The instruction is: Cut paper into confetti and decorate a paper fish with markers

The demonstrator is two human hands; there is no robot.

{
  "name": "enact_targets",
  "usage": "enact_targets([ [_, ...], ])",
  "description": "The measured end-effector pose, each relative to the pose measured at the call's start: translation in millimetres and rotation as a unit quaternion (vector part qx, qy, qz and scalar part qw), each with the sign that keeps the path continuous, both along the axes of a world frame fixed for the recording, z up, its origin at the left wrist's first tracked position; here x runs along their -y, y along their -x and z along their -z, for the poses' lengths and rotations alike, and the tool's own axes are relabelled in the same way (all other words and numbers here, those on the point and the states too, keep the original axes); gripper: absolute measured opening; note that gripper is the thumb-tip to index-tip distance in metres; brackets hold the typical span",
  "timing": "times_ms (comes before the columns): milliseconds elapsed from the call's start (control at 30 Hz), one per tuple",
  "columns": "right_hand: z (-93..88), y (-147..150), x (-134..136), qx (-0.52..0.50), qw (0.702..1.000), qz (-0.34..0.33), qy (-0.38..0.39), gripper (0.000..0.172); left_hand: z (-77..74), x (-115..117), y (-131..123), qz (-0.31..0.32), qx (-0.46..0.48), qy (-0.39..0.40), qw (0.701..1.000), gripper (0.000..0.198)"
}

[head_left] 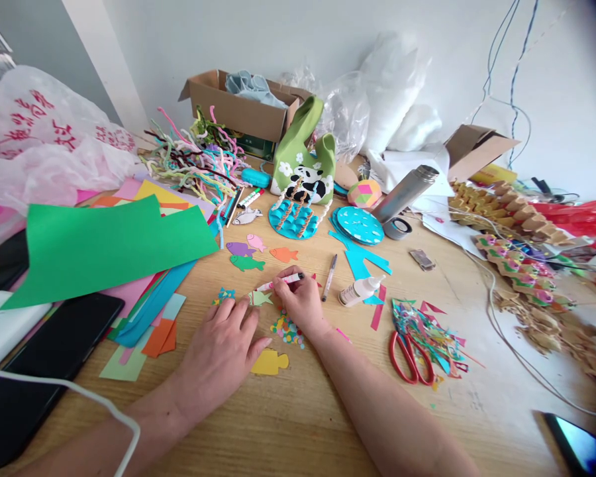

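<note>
My left hand (224, 341) lies palm down on the table, its fingertips resting on the edge of a small light green paper fish (263, 299). A white and pink marker (266, 287) is pinched in my right hand (300, 305), its tip at the fish's upper edge. Colored paper dots (287, 329) are scattered beside my right wrist, and more lie near my left fingers. Just beyond my hands are purple (239, 250), green (247, 263), pink (256, 242) and orange (284, 254) paper fish. A yellow paper cutout (270, 362) sits near my left thumb.
Red-handled scissors (411, 358) lie by paper scraps at right, near a glue bottle (360, 290) and a pen (330, 278). Behind stand a green panda bag (305, 165) and a steel flask (407, 192). Green paper (114, 248) and a black phone (54, 364) occupy the left.
</note>
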State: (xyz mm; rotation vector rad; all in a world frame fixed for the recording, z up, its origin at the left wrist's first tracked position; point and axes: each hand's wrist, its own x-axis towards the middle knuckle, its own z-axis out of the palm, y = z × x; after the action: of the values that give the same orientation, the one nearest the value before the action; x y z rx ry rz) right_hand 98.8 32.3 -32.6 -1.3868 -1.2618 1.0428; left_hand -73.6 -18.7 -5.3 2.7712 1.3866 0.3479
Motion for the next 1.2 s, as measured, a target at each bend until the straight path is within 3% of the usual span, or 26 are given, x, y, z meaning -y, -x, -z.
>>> enact_targets([
  [600, -0.5, 0.1, -0.5, 0.000, 1.000, -0.007, 0.011, 0.010, -2.8, -0.8, -1.5, -0.019, -0.014, 0.044, 0.999, 0.043],
  [1200, -2.3, 0.6, -0.2, 0.001, 1.000, -0.007, 0.020, 0.010, -2.0, -0.5, -1.3, -0.018, -0.017, 0.040, 0.999, 0.042],
])
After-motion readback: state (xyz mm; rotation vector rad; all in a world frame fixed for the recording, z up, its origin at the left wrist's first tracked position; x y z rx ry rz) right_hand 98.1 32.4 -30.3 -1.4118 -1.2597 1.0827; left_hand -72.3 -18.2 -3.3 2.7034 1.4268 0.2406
